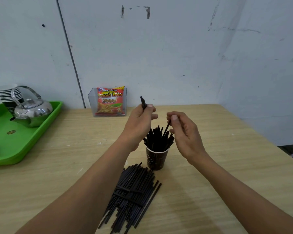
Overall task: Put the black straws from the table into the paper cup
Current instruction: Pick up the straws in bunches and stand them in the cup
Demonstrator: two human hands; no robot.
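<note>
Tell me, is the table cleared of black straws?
No, a pile of black straws lies on the table in front of the paper cup.

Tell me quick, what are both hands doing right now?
Left hand: closed around thin black plastic straws.
Right hand: pinching one black straw above the dark paper cup.

A dark brown paper cup (156,159) with a white rim is standing upright on the table (57,166), just beyond a pile of thin black straws (132,195); the pile is lying roughly parallel, with a few straws lying crosswise on top; a bundle of straws (157,137) is standing in the cup, splaying above its rim; the left hand (139,122) is gripping a raised straw (143,102); the right hand (184,132) is pinching a tilted straw (167,126), which is dipping into the bundle.
</note>
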